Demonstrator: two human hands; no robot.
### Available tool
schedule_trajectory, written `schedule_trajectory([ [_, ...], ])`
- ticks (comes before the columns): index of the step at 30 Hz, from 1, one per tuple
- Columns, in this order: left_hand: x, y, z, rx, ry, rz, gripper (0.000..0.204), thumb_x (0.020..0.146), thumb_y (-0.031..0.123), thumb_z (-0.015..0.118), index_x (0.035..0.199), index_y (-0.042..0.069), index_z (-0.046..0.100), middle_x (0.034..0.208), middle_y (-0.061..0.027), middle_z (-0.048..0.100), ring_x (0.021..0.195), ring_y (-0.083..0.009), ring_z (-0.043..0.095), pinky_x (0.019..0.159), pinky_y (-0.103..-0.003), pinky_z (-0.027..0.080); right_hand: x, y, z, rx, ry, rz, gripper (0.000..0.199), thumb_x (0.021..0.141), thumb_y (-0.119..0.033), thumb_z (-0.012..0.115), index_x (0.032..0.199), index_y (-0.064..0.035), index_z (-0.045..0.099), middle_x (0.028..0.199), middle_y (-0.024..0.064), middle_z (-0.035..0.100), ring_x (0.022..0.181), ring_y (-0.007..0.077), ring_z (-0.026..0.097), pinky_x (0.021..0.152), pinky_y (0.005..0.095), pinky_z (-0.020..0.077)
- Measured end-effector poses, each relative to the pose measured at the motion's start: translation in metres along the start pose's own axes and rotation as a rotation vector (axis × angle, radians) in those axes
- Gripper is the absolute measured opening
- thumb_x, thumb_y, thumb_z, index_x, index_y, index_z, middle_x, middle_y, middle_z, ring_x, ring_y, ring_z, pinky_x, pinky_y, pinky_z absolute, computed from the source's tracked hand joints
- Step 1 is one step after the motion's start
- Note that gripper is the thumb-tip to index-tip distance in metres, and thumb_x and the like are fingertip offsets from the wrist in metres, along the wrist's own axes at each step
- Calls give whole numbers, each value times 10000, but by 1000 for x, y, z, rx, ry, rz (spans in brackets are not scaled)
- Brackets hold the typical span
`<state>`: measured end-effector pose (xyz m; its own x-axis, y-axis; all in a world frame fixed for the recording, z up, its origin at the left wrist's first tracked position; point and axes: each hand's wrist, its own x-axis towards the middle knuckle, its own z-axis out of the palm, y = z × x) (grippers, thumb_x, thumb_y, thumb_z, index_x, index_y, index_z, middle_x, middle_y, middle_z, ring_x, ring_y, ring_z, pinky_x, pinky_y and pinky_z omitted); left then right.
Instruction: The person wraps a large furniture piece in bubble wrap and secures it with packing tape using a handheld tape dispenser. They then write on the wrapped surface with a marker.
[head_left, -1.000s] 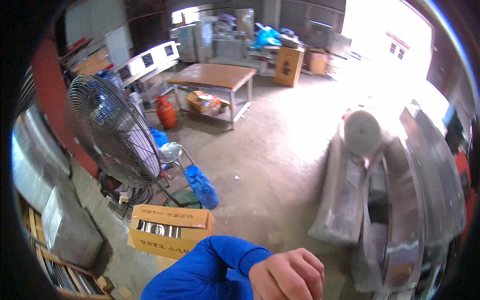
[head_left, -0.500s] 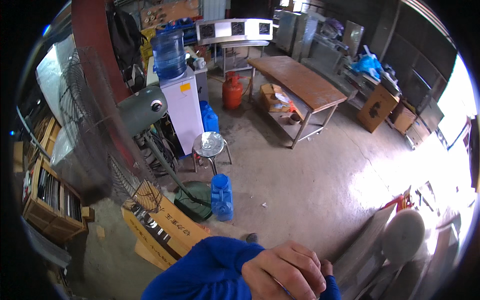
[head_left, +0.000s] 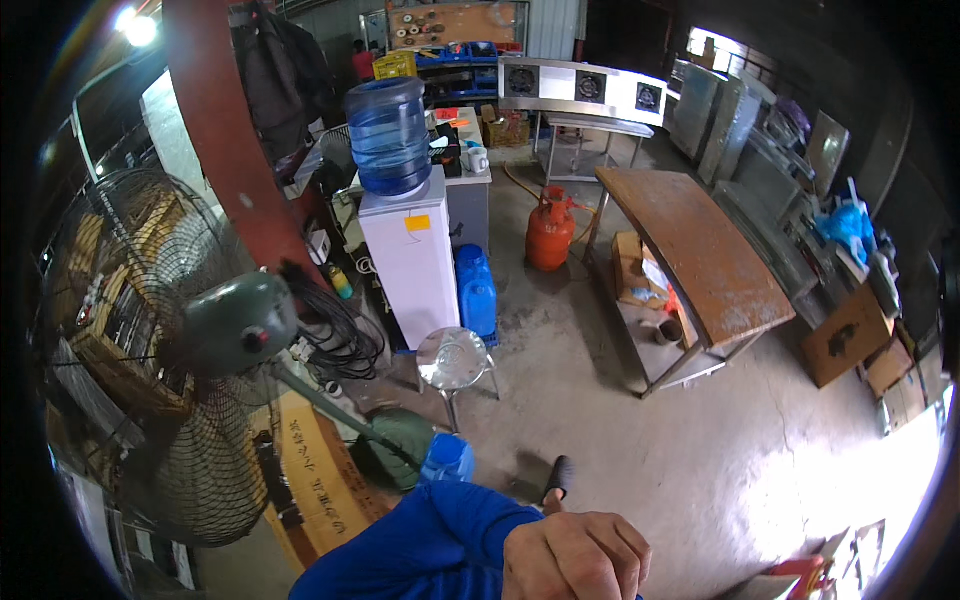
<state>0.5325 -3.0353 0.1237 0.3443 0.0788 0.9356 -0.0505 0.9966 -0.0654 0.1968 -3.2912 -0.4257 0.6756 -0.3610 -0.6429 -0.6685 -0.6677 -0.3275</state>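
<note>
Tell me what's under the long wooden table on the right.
Under the wooden table a lower shelf holds an open cardboard box of mixed items and a small dark pot. The tabletop covers the shelf's far side, so anything there is hidden.

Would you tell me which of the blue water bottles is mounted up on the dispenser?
The large round blue bottle sits atop the white dispenser; the smaller blue jugs stand on the floor beside it.

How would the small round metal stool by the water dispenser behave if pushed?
The round metal stool looks light: thin legs, small shiny seat, so it would probably slide or skid on the concrete floor. Pushed high at the seat, it may tip, given its narrow stance. It looks rigid, not floppy.
</note>
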Motion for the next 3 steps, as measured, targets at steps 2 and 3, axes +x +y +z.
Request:
schedule_trajectory([
  [2,-4,-38,-44,-3,-28,-23,417,976,204,519,599,28,490,803,-168,615,604,-341,655,469,-417,450,70,3,-41,63,7,7,408,780,-480,717,962,-118,766,981,179,730,1002,338,684,922,439,535],
  [3,8,-54,-71,-23,-126,-27,377,968,199,553,635,24,534,755,-157,625,579,-288,652,512,-439,511,111,21,-61,75,41,-27,415,784,-490,713,963,-119,766,992,187,727,1020,336,678,944,437,526],
])
